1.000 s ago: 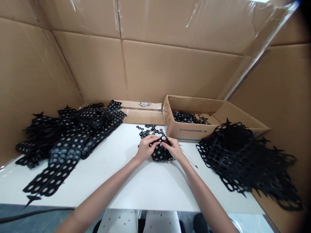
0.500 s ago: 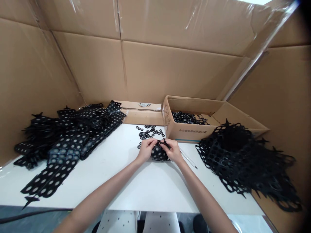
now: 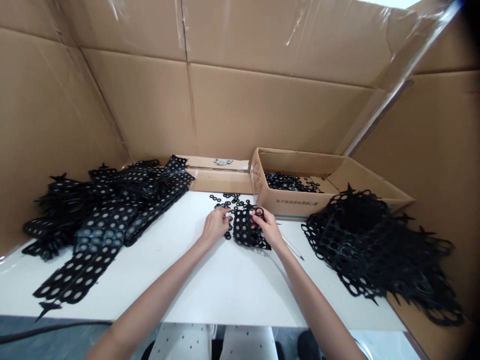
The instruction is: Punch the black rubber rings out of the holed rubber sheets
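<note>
A black perforated rubber sheet (image 3: 243, 231) rises off the white table, its near part curling downward. My right hand (image 3: 267, 227) grips the sheet's upper right edge, where larger open holes show. Just left of the sheet, my left hand (image 3: 216, 224) is closed with thumb and fingertips together, apart from the sheet. Whatever may be between those fingertips is too small to make out. Small black rubber rings (image 3: 227, 196) lie scattered behind and beside both hands.
Uncut-looking dotted black sheets (image 3: 112, 200) are heaped at left. An open cardboard box (image 3: 300, 204) holding many rings stands at back right. A pile of black webbing with large holes (image 3: 367, 245) lies right. A thin pointed tool (image 3: 294, 247) rests beside my right forearm. Cardboard walls (image 3: 262, 105) enclose the table.
My left hand has let go of the sheet and moved left, toward the loose rings. My right hand keeps hold of the sheet, which is now more spread out and raised.
</note>
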Demonstrator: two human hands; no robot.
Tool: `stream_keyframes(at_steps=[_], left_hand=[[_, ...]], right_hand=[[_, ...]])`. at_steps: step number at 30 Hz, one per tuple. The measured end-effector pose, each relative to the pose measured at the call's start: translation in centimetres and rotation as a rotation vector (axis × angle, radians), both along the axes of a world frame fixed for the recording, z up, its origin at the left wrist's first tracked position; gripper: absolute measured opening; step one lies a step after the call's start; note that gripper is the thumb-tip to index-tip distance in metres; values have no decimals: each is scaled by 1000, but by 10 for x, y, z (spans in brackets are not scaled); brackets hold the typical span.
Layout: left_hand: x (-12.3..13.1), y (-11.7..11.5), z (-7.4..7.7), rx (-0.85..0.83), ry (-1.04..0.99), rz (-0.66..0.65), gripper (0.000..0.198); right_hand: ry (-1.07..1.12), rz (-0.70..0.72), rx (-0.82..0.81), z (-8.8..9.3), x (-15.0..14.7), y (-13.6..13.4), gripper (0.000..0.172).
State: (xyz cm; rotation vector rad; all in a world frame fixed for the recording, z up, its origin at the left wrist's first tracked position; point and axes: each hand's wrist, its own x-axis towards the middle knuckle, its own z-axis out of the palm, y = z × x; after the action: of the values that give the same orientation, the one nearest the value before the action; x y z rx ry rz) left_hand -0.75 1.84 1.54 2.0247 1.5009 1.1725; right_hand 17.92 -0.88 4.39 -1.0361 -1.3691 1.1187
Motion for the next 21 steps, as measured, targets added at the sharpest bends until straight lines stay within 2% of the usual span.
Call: stream_keyframes(at_steps=[2,5,7,9,12,14,18,21], left_hand=[[4,-6,6,176,-7,-12,27],[10,-13,17,315,-72,-159,33],[12,-15,21,256,-137,-289,37],[14,-16,22,154,-224,-350,32],[15,-15,18,47,-325,-340,20],[16,-14,15,1,-378,-320,19],[18,-14,14,-60,-496,-281,24],[16,-15,17,-14,-428,-322,22]], right_hand=[[17,-15,-40,1,-1,0,29],[-8,13,-62,5,1,-2,31],[-19,55,-44,8,3,-4,31],[-50,108,-10,8,4,-6,32],[-142,184,-13,2,4,-5,38],[-176,184,-42,-3,3,-4,42],[-204,115,-15,-8,0,-2,35],[-229,98,72,-9,-1,-2,28]])
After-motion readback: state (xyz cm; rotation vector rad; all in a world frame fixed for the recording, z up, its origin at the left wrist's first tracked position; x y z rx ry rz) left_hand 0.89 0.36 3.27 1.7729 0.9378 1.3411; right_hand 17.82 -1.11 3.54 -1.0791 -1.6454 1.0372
